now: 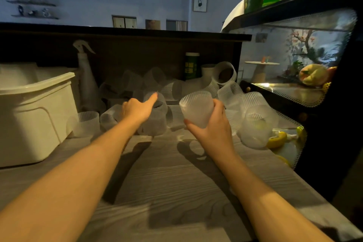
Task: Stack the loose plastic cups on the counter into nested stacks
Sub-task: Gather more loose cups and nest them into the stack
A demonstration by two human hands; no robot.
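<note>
Many loose frosted, ribbed plastic cups (pixel 255 129) lie and stand in a heap across the back of the grey wood-grain counter (pixel 176 179). My right hand (pixel 212 129) grips one upright cup (pixel 197 108) from below and behind, lifted above the counter in front of the heap. My left hand (pixel 137 111) reaches over an upturned cup (pixel 155 122) in the middle of the heap, thumb stretched out toward its top. Its fingers bend away behind the knuckles and are hidden. Another cup (pixel 86 122) lies at the left by the bin.
A large white plastic bin (pixel 35 108) stands at the left. A spray bottle (pixel 86 76) and a green canister (pixel 191 66) stand against the dark back panel. A glass display case (pixel 294 92) borders the right, with lemon pieces (pixel 279 139) at its foot.
</note>
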